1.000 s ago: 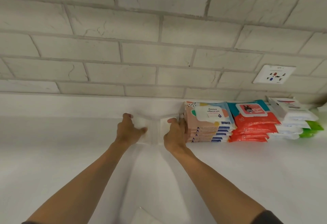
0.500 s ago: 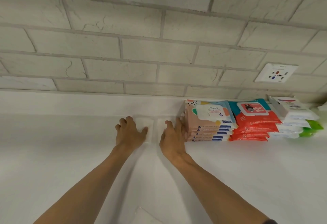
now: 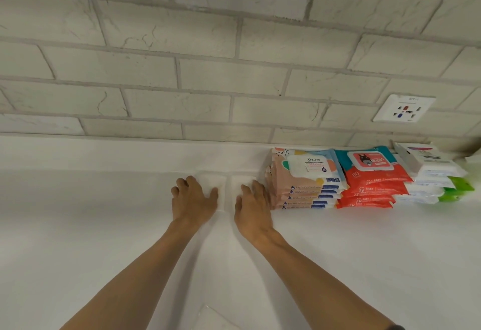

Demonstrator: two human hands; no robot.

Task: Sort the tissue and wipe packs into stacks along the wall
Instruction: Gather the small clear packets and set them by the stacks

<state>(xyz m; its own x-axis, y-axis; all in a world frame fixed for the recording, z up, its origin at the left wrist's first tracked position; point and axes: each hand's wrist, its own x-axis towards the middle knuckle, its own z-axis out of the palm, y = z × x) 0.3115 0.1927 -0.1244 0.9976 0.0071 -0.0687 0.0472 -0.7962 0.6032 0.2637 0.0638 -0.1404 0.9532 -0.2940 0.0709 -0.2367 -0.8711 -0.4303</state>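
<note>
Two white packs lay flat side by side on the white counter (image 3: 104,225), close under the brick wall (image 3: 208,82), with a narrow gap between them.

Left hand (image 3: 194,198) rested palm-down on the left white pack (image 3: 213,182). Its fingers (image 3: 191,182) were loosely bent and a little spread over the pack's left part, the thumb reaching right across its near edge. It pinched nothing.

Right hand (image 3: 252,204) rested palm-down on the right white pack (image 3: 240,180). Its fingers (image 3: 256,186) lay fairly straight and close together, pointing at the wall, with their outer side next to the beige wipe stack (image 3: 304,186); could not tell whether they touched it.

To the right along the wall stood the beige wipe stack, then the red wipe stack (image 3: 372,186) touching it, then a white-and-green stack (image 3: 437,176).

A wall socket (image 3: 404,108) sat above the stacks. A pale flat item (image 3: 216,316) lay at the near edge, partly cut off.
</note>
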